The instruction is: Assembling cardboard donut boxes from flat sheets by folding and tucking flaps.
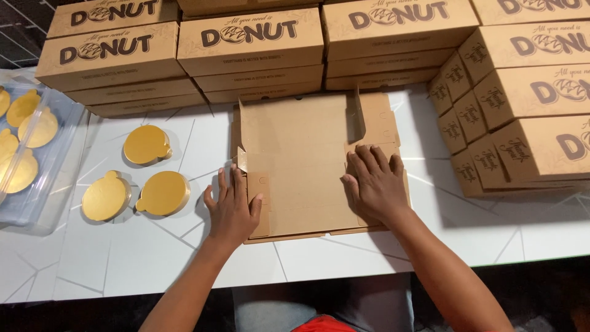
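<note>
White table [153,246], stacked brown boxes [258,55]

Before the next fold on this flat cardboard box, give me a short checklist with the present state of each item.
1. Flat box blank lies fully on the white table: ok.
2. Left hand presses the blank's left edge flap: ok, palm down, fingers spread.
3. Right hand presses the right side panel: ok, flat on the cardboard.
4. Right rear flap standing up: ok, it is partly raised.
5. Gold round cake boards away from the blank: ok, they lie to the left, apart from it.
6. Room around the blank: not ok, stacks of finished boxes stand right against its far edge.
</note>
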